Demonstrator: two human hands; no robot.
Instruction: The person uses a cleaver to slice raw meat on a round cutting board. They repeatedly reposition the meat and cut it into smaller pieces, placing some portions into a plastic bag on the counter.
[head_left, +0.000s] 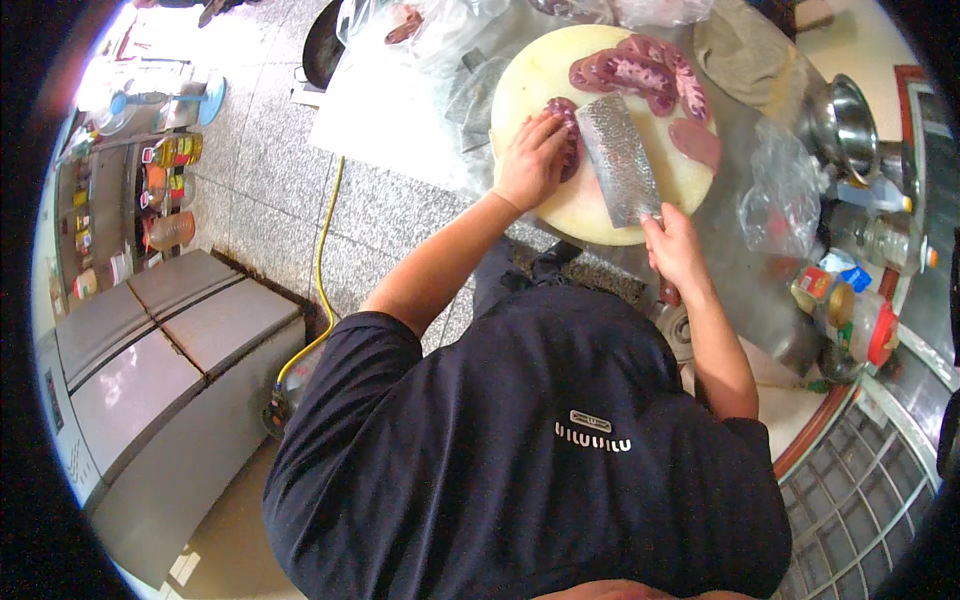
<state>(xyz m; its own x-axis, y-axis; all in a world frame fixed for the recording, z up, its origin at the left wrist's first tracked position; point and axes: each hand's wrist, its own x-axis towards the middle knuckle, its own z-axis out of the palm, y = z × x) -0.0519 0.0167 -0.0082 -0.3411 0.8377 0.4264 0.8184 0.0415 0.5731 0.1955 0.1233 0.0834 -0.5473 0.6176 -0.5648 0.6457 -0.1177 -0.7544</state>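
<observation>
A round, pale cutting board (600, 225) lies on the metal table before me. My left hand (534, 159) rests with bent fingers on a piece of dark red meat (571, 142) at the board's left side. In my right hand (672, 244) is the handle of a broad cleaver (619, 161), whose blade lies flat-looking over the board, close to the right of that piece. Several cut pieces of meat with pale, marbled insides (637, 71) lie along the board's upper right. A smooth pink piece (694, 142) sits at its right edge.
Right of the board are a crumpled clear plastic bag (780, 195), a grey cloth (750, 64), a steel bowl (855, 127) and a red-lidded jar (874, 328). More plastic bags (450, 37) lie beyond the board. A yellow hose or cable (322, 255) runs over the floor near a chest freezer (225, 322).
</observation>
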